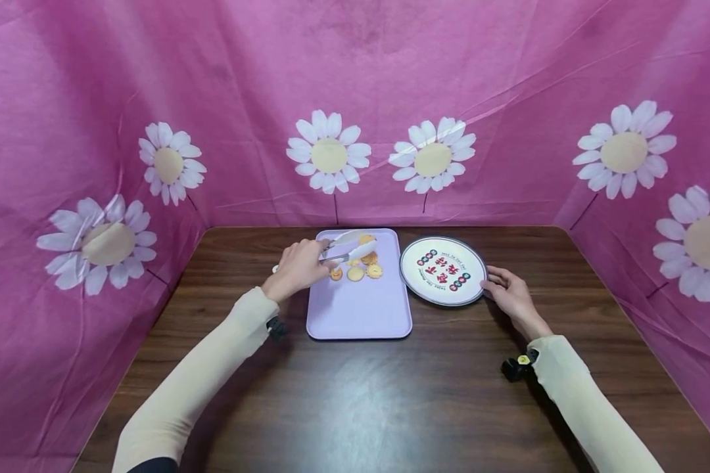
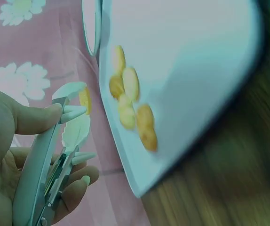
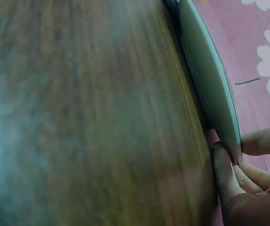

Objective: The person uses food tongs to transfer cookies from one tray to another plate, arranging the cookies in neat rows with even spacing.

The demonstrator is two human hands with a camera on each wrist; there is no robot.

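My left hand [image 1: 300,268] grips a pair of metal tongs with pale tips [image 1: 362,251], held over the far part of the lilac tray [image 1: 359,315]. In the left wrist view, a yellow cookie [image 2: 84,100] shows at the tips of the tongs [image 2: 31,176], raised above the tray. Several small golden cookies [image 1: 355,273] lie on the tray below. My right hand [image 1: 511,295] pinches the right rim of a round white plate [image 1: 417,279], thumb on top and fingers beneath. Red characters and a dark rim mark the plate, which sits right beside the tray.
Both tray and plate are toward the back of a dark wooden table [image 1: 355,401]. A pink cloth [image 1: 378,66] printed with large white daisies hangs behind the table and along both sides.
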